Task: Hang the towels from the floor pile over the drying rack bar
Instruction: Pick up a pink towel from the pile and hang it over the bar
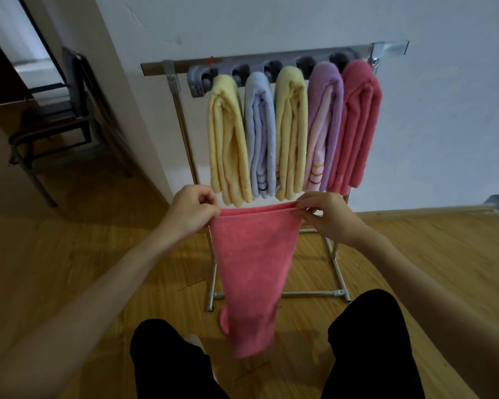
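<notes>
A pink towel (pixel 251 266) hangs folded between my hands, its lower end dangling near my knees. My left hand (pixel 192 210) pinches its top left corner. My right hand (pixel 327 217) pinches the top right corner. Both hands are just in front of and below the metal drying rack (pixel 182 116), whose top bar (pixel 156 69) carries several folded towels side by side: yellow (pixel 228 145), pale blue (pixel 260 133), yellow (pixel 290 133), lilac (pixel 324 125) and pink (pixel 357 125). No floor pile is visible.
The rack's base frame (pixel 308 294) stands on the wooden floor (pixel 98 231) against a white wall. A dark metal chair (pixel 58 122) sits at the left by a wall corner. My legs in black trousers (pixel 369 341) are at the bottom.
</notes>
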